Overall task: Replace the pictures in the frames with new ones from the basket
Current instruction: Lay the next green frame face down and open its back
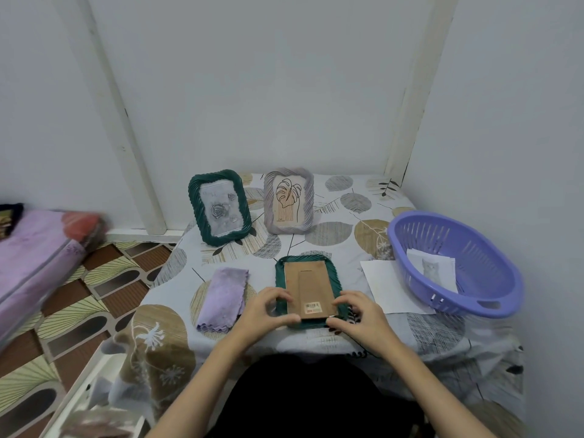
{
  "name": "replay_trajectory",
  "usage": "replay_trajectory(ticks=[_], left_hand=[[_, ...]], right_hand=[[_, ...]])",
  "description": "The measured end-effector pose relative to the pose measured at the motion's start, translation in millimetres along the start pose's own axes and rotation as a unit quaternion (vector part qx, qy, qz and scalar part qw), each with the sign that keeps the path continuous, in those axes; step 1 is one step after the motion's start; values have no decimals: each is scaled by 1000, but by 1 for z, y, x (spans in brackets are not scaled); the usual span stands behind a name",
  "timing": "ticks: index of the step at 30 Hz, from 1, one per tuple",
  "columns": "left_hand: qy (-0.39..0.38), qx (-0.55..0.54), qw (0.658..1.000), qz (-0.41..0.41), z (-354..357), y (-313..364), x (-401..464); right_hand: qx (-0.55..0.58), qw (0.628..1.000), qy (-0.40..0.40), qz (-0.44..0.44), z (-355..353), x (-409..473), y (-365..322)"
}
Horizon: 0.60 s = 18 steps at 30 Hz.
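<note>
Fingertips (pixel 292 318) of both hands worked the near end of a face-down green frame (pixel 308 287), which lay on the patterned tablecloth (pixel 347 245) with its brown backing board (pixel 311 287) upward. Largest of the things beside that frame was the purple basket (pixel 455 263) to its right, holding a cat picture (pixel 431 269) and resting partly on a white sheet (pixel 384 287). Beyond the frame stood an upright green frame (pixel 220 207) and an upright grey frame (pixel 289 200); a folded purple cloth (pixel 222 298) lay just to its left. The left hand (pixel 268 311) pinched the frame's near left edge, while the right hand (pixel 357 314) curled round its near right corner. The frame's long axis ran away from the person, barcode end nearest. The backing probably wanted lifting evenly from that near end, with the frame kept flat.
</note>
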<state>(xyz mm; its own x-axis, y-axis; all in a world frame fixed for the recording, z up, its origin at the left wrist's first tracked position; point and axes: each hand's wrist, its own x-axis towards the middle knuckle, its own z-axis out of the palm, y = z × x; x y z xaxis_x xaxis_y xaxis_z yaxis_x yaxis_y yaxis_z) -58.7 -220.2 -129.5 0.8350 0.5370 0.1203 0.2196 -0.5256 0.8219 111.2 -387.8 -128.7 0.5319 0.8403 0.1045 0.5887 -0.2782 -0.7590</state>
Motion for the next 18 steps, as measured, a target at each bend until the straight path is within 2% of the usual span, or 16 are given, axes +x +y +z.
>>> replay_trajectory(ticks=[2,4,7,11,18], left_hand=[[45,2,999,-26,3,3,5],[67,56,995,-58,10,2,9],[31,98,990,-94,20,1,12],[15,66,993,-92,24,5,15],[112,-23,990,-77,23,12,21]], right_hand=[[2,1000,30,5,4,3,-1],[-32,998,43,12,8,7,-2],[-76,996,23,36,14,10,-6],[-28,998,14,61,17,10,-10],[47,996,60,40,19,4,-8]])
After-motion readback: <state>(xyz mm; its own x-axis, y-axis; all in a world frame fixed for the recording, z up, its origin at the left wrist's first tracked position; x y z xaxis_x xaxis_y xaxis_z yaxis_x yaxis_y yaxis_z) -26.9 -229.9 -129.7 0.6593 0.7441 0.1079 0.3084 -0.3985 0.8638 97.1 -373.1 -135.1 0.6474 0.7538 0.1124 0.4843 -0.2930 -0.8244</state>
